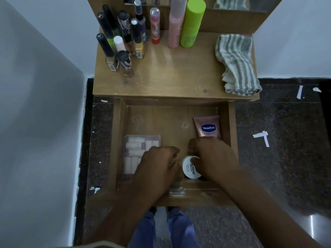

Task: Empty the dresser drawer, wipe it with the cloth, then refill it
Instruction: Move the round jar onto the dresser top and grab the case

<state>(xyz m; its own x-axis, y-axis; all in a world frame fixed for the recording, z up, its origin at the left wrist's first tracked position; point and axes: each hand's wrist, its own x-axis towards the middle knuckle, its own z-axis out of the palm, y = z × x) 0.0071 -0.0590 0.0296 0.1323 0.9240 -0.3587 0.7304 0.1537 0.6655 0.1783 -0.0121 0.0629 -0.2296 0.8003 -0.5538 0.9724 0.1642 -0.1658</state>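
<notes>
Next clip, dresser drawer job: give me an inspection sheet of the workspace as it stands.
Surface: wooden dresser top, bare in the middle.
Job's things: open drawer holds a clear case of pale sticks, a Vaseline tube and a white round tub; striped cloth lies on the top, right side.
Clutter: upright bottles and tall cans at the back.
Grippers: left hand and right hand are inside the drawer; grasp unclear.
Cables: nothing seen.
Surroundings: dark speckled floor with paper scraps.
</notes>
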